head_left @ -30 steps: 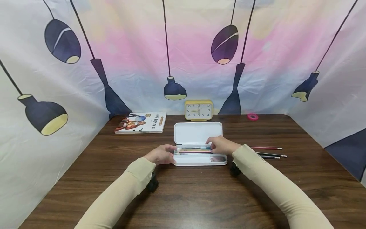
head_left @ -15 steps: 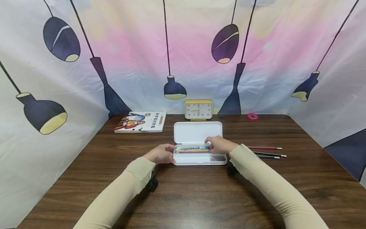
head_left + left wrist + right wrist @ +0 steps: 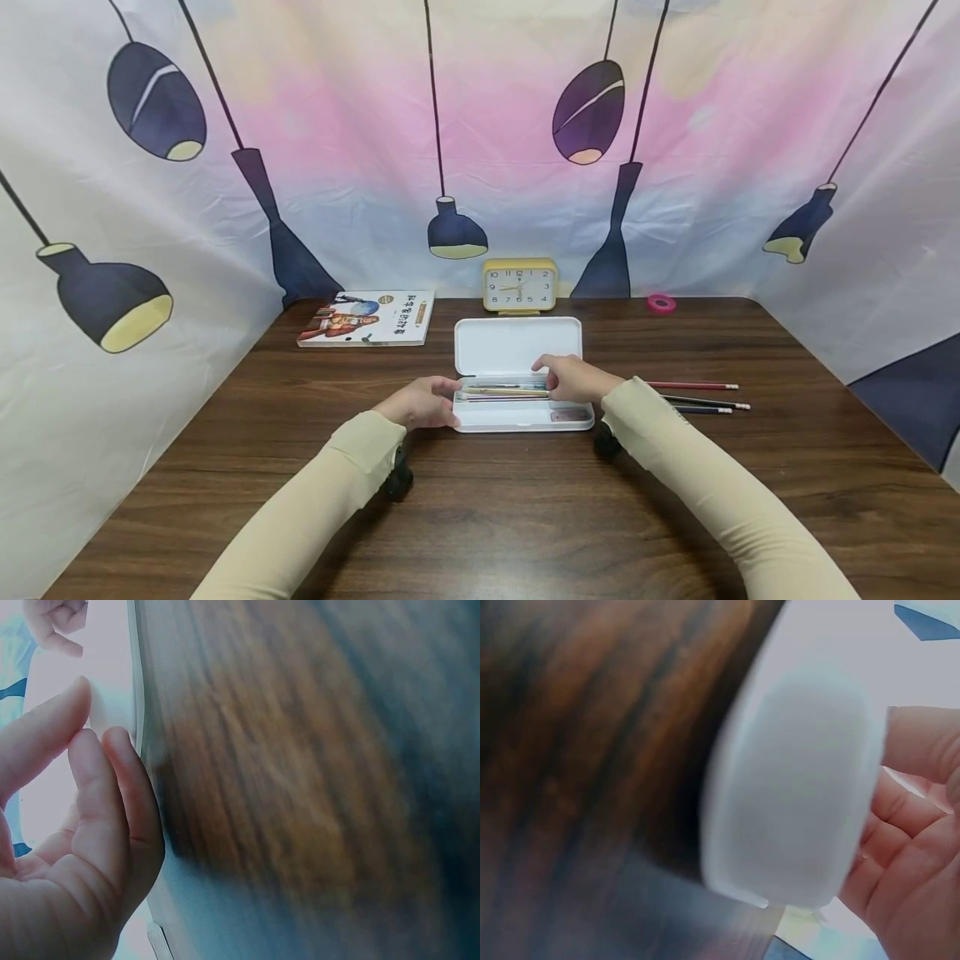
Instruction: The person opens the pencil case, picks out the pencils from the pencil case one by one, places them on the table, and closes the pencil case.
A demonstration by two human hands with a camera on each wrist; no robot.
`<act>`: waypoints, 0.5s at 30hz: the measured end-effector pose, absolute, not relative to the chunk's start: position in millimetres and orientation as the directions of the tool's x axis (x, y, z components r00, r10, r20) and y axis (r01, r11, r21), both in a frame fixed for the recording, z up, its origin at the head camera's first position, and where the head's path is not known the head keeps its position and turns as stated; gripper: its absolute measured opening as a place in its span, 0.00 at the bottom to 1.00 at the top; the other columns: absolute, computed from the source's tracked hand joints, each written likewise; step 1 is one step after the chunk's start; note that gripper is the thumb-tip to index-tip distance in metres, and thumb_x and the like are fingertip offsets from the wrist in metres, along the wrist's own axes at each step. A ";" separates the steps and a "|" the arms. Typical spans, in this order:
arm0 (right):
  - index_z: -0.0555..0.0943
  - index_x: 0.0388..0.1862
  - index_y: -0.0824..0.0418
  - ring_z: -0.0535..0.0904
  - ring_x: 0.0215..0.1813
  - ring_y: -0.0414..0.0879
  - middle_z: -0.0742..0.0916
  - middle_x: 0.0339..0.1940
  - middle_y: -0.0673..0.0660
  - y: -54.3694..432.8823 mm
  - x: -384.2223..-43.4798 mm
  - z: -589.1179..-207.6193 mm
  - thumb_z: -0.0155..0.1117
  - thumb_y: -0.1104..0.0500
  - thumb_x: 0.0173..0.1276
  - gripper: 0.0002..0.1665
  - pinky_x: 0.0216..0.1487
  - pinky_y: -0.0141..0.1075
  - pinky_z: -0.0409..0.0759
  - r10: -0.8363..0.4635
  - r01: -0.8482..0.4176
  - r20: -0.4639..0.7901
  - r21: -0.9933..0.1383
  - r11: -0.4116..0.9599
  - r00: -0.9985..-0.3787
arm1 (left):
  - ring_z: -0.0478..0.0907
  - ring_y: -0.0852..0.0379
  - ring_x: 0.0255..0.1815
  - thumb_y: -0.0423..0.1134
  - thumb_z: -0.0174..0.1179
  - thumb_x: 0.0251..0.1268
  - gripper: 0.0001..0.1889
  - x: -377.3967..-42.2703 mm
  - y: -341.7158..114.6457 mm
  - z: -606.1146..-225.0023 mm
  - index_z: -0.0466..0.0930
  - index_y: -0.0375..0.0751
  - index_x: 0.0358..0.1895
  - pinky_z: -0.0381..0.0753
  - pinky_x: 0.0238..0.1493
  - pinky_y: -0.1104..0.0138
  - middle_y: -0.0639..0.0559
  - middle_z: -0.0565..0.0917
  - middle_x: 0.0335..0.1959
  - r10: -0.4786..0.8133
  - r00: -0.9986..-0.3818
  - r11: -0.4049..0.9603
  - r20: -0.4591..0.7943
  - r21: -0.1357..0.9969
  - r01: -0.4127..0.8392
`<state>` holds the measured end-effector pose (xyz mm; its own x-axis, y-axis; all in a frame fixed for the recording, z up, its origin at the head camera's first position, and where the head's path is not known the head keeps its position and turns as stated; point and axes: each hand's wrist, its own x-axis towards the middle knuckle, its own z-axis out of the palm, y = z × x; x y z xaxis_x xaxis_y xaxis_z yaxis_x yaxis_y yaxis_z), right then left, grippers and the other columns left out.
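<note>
A white pencil case (image 3: 517, 417) lies with its lid (image 3: 517, 346) raised. Several thin pencils (image 3: 498, 393) are in its rear part, and a small reddish-brown item (image 3: 570, 414) sits in the front right corner. My left hand (image 3: 420, 404) grips the case's left end, its thumb and fingers at the rim. Over the case's right end, my right hand (image 3: 579, 380) reaches in with curled fingers at the pencils' right ends. In the right wrist view, the case's white end wall (image 3: 795, 780) hides my right fingertips.
Right of the case lie a red pencil (image 3: 693, 385) and two dark pencils (image 3: 705, 408). A yellow clock (image 3: 520, 285) stands behind the lid, a book (image 3: 367, 318) lies at the back left, and a pink ring-shaped roll (image 3: 661, 303) at the back right.
My right hand has shifted slightly left over the pencils, and the pencils under it have moved a little. My left hand stays on the case's left end.
</note>
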<state>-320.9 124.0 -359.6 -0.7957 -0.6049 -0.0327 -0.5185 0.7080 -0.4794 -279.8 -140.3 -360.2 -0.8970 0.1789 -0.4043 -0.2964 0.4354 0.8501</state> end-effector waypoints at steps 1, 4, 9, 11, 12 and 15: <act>0.70 0.52 0.64 0.71 0.28 0.42 0.77 0.26 0.51 124.6 -320.7 -359.6 0.59 0.71 0.52 0.25 0.34 0.34 0.71 -0.608 -0.519 -0.027 -0.492 0.699 -0.793 | 0.72 0.53 0.34 0.21 0.61 0.42 0.31 -279.7 -140.1 -359.8 0.66 0.37 0.57 0.74 0.35 0.66 0.41 0.73 0.42 0.176 -0.897 0.435 -0.405 0.850 -0.298; 0.70 0.51 0.65 0.71 0.28 0.42 0.77 0.25 0.51 127.5 -319.6 -360.3 0.58 0.71 0.53 0.24 0.33 0.34 0.72 -0.630 -0.542 0.008 -0.519 0.661 -0.777 | 0.72 0.53 0.33 0.21 0.60 0.42 0.31 -279.1 -139.6 -359.3 0.66 0.37 0.56 0.74 0.34 0.66 0.41 0.73 0.41 0.172 -0.896 0.429 -0.409 0.850 -0.306; 0.69 0.52 0.66 0.71 0.27 0.41 0.77 0.24 0.50 131.2 -317.0 -359.9 0.59 0.69 0.54 0.24 0.33 0.34 0.72 -0.609 -0.539 0.065 -0.549 0.640 -0.790 | 0.72 0.53 0.33 0.20 0.60 0.43 0.31 -277.3 -138.8 -359.2 0.66 0.37 0.56 0.74 0.34 0.66 0.41 0.73 0.41 0.178 -0.892 0.427 -0.415 0.850 -0.310; 0.69 0.53 0.65 0.72 0.27 0.41 0.77 0.23 0.50 131.8 -317.6 -359.4 0.60 0.69 0.54 0.25 0.33 0.34 0.72 -0.586 -0.519 0.070 -0.558 0.647 -0.807 | 0.72 0.53 0.33 0.20 0.60 0.42 0.32 -276.8 -138.6 -358.7 0.66 0.37 0.57 0.74 0.34 0.65 0.41 0.73 0.42 0.180 -0.893 0.429 -0.413 0.850 -0.307; 0.69 0.53 0.64 0.71 0.27 0.41 0.77 0.23 0.50 132.5 -317.8 -358.8 0.61 0.68 0.54 0.25 0.32 0.34 0.72 -0.582 -0.516 0.073 -0.561 0.648 -0.810 | 0.72 0.53 0.34 0.20 0.60 0.42 0.32 -276.5 -138.6 -358.1 0.65 0.37 0.57 0.74 0.35 0.65 0.41 0.73 0.42 0.180 -0.893 0.432 -0.412 0.849 -0.304; 0.68 0.54 0.63 0.71 0.28 0.42 0.76 0.24 0.50 135.0 -317.6 -356.5 0.62 0.67 0.54 0.26 0.32 0.33 0.71 -0.562 -0.488 0.061 -0.578 0.654 -0.825 | 0.72 0.53 0.34 0.20 0.61 0.42 0.32 -275.9 -139.1 -356.4 0.65 0.37 0.57 0.74 0.35 0.65 0.40 0.72 0.43 0.180 -0.896 0.441 -0.406 0.848 -0.296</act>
